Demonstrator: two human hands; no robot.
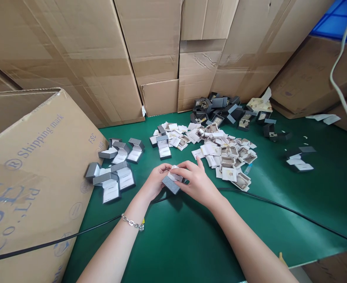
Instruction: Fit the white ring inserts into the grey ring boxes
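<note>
Between my two hands, over the middle of the green table, is a small grey jewelry box (pixel 171 185) with a white insert (pixel 175 177) showing. My left hand (pixel 156 181) grips the box from its left side, fingers closed round it. With bent fingers my right hand (pixel 195 181) pinches at the white insert and the box's right side; the fingers hide part of both. Just beyond my hands stands an open grey box with a white lining (pixel 163 147). To the right of it lies a heap of white inserts (pixel 228 151).
Several open grey boxes (pixel 126 177) stand at left beside a big carton (pixel 38 188). Dark boxes (pixel 220 108) are piled at the back near a tissue pack (pixel 260 104). A black cable (pixel 279 205) crosses the green table (pixel 191 251). Tall cartons (pixel 158 39) wall the back.
</note>
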